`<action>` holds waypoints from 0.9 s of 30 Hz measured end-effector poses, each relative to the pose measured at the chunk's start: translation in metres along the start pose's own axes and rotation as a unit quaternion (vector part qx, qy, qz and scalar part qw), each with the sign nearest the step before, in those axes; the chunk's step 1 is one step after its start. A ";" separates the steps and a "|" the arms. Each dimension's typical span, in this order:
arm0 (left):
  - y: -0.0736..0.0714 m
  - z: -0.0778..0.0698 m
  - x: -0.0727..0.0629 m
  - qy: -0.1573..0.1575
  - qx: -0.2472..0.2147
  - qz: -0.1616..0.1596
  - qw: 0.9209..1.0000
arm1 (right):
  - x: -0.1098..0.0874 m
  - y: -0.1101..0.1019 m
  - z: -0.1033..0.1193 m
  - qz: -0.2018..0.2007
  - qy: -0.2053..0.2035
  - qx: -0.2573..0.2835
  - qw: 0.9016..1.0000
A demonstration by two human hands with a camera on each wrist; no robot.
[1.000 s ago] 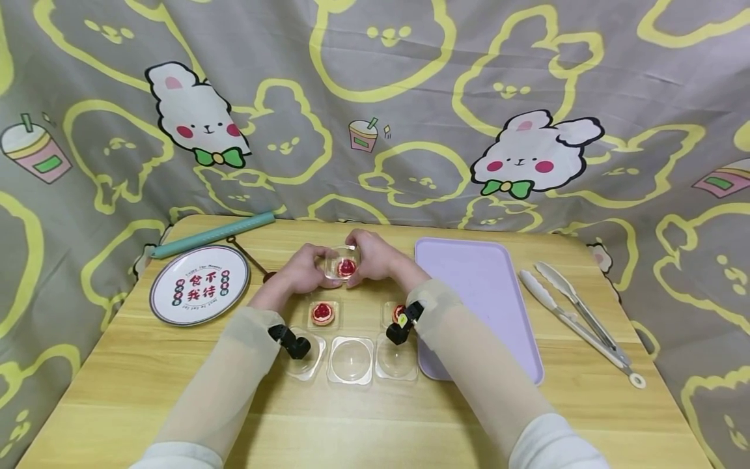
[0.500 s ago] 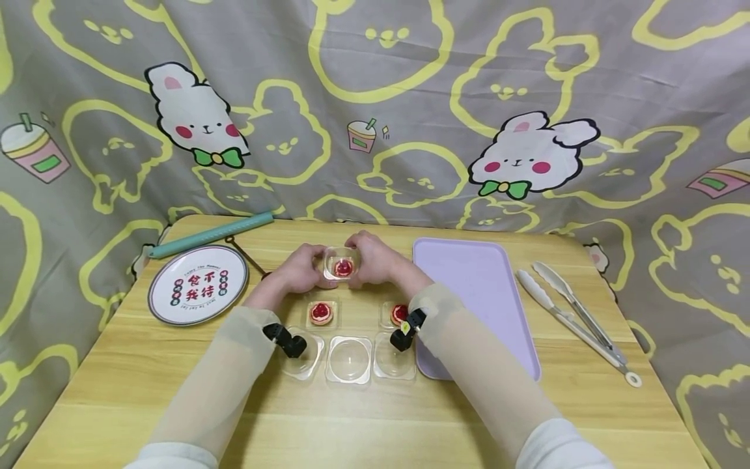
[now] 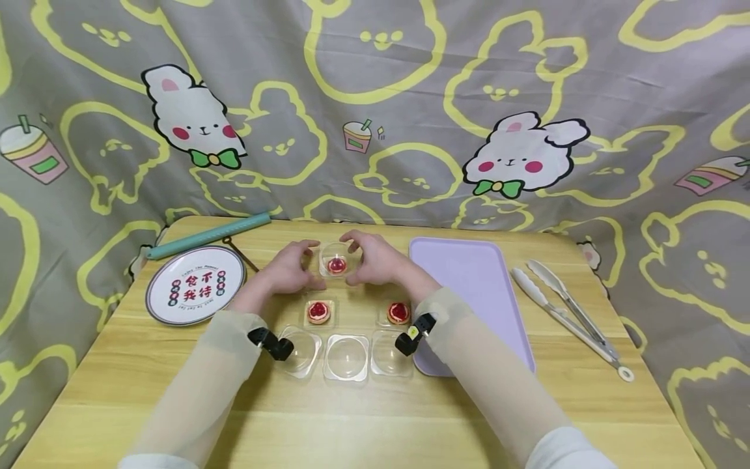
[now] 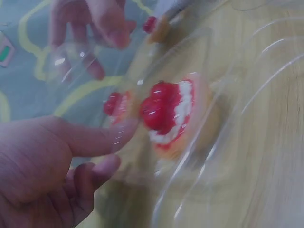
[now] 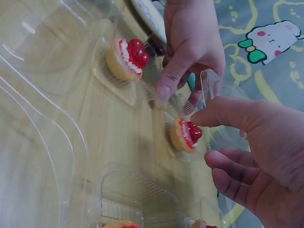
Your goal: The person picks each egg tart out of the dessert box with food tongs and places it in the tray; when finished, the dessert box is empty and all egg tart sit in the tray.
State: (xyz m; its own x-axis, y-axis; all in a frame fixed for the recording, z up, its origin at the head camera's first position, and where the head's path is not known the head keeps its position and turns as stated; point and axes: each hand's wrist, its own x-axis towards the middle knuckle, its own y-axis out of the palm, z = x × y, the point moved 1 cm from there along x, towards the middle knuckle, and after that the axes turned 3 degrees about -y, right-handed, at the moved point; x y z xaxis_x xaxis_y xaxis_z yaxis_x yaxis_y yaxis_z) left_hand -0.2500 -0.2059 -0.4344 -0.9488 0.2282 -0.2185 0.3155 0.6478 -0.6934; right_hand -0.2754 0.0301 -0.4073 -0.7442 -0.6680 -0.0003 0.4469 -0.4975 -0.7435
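A clear plastic box (image 3: 333, 253) with a lid over a red-topped tart (image 3: 336, 266) stands toward the back of the table. My left hand (image 3: 288, 268) is just left of it, thumb and fingers spread apart. On the other side, my right hand (image 3: 375, 260) has its fingers loosely bent close by the box's edge. In the right wrist view a clear lid edge (image 5: 209, 85) stands near the right thumb. Nearer me, one tart (image 3: 319, 312) sits in a clear base at left, another tart (image 3: 398, 312) at right by the right wrist camera.
Three clear lids line up in front, the middle lid (image 3: 346, 358) beneath my forearms' gap. A purple tray (image 3: 469, 286) and tongs (image 3: 571, 319) lie to the right. At left are a printed plate (image 3: 196, 285), a teal tube (image 3: 211, 236) and a thin dark stick (image 3: 240, 254).
Both hands held the lidded box between them earlier. It is now a little farther back and left, and my hands have loosened and moved apart, the left one more.
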 end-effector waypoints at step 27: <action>0.005 -0.053 -0.091 0.206 -0.208 -0.014 0.956 | -0.087 -0.015 0.043 -0.087 -0.119 0.212 0.966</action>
State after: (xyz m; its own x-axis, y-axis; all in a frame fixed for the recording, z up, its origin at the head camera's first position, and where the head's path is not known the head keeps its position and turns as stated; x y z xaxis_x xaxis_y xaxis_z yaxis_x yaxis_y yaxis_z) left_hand -0.1613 -0.1854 -0.3816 -0.8969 0.4179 0.1446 0.3507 0.8713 -0.3433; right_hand -0.1964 0.0717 -0.3678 -0.7136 -0.6369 0.2919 0.5259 -0.7622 -0.3774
